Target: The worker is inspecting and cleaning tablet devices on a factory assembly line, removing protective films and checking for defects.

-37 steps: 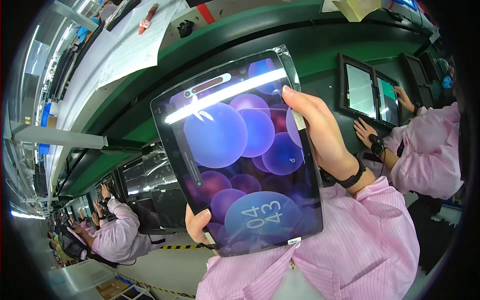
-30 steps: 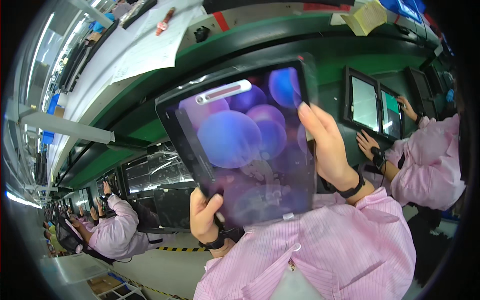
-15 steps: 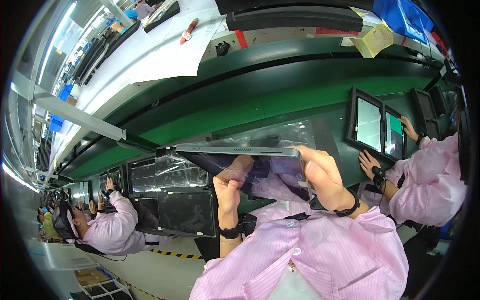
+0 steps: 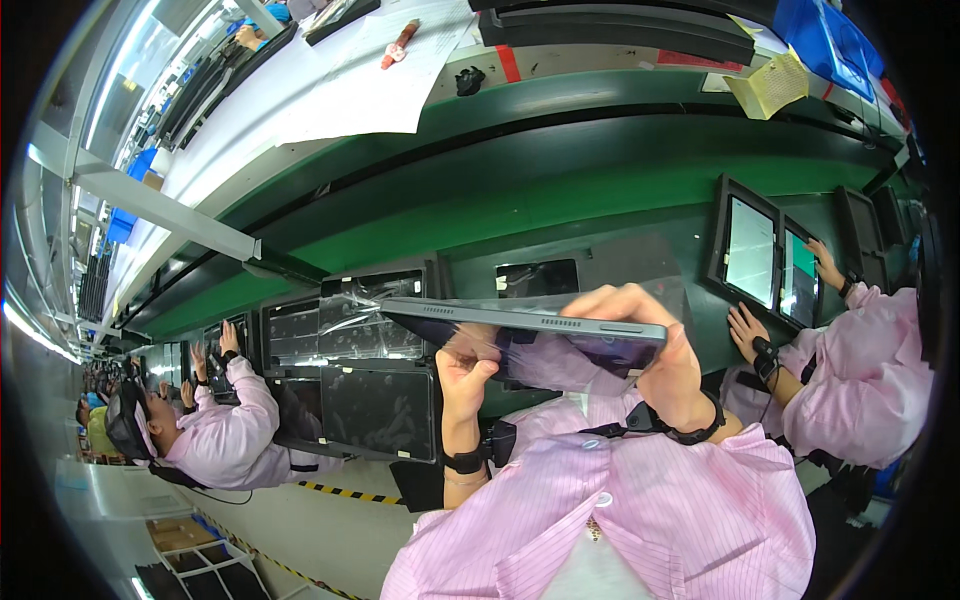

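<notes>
Tablet [image 4: 520, 318] tilted in front of the chest, left fingers [image 4: 481, 371] closed on its left part, right fingers [image 4: 612, 299] wrapped round its right end; clear film [image 4: 662, 294] by it could make the grip slip, dropping it. Black panels [image 4: 378, 412] crowd the tabletop [image 4: 698, 215] at left, framed tray [image 4: 720, 235] by co-worker's hand [image 4: 826, 263] limits far right

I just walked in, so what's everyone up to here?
A person holds a tablet between the left hand and the right hand, one narrow edge turned toward the camera. To the person's left, dark flat panels lie close together. To the right, a co-worker has both hands at two framed screens.
</notes>
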Motion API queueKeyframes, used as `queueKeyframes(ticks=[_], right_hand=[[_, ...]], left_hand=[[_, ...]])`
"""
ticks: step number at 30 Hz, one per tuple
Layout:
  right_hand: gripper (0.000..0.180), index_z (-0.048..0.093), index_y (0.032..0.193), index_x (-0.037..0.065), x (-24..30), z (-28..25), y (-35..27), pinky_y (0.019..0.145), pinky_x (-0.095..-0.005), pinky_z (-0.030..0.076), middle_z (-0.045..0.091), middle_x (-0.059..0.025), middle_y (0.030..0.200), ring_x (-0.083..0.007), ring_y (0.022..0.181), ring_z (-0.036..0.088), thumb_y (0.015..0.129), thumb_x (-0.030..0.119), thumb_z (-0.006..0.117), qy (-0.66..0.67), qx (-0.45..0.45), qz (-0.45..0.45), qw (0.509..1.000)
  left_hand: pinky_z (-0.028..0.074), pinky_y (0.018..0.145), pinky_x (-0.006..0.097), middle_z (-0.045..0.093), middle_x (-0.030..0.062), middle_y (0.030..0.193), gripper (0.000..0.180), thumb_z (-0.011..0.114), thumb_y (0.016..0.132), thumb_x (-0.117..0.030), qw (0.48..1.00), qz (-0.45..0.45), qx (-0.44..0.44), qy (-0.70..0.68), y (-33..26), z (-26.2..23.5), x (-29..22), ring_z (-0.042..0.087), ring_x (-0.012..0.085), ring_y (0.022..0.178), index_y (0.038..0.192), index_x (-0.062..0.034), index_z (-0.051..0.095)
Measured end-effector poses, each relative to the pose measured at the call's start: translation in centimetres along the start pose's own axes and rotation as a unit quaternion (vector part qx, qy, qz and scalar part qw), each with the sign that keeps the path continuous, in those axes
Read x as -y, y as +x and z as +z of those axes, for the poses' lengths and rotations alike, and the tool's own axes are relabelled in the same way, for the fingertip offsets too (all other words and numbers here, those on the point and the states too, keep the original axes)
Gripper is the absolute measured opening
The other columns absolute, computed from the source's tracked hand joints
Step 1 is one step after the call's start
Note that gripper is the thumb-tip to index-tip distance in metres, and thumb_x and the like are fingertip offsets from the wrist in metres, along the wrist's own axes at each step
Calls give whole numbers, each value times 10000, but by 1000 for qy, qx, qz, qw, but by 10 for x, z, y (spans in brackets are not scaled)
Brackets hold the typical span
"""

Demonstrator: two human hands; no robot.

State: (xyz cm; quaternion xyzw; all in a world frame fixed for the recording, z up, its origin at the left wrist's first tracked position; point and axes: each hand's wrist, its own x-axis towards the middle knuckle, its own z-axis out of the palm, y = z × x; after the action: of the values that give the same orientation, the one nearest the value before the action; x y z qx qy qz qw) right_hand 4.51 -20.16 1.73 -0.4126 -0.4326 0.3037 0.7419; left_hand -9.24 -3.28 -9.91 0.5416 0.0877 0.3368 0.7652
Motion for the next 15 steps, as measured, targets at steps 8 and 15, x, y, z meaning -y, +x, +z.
queueKeyframes(ticks=[8,15], right_hand=[[749,576,877,-38,-7,-7,-5,732,-362,464,623,-204,875,-280,833,587,907,587,165,-21,-60,-87,994],[691,579,867,-27,-15,-6,-12,692,-354,465,629,-209,857,-278,775,590,897,572,237,-40,-67,-178,981]], left_hand=[[458,628,274,640,108,783,191,735,656,11,998,46,21,-27,4,10,-13,569,147,687,802,16,612],[462,608,280,641,113,736,150,695,620,72,990,88,97,49,16,20,-34,590,188,676,736,18,617]])
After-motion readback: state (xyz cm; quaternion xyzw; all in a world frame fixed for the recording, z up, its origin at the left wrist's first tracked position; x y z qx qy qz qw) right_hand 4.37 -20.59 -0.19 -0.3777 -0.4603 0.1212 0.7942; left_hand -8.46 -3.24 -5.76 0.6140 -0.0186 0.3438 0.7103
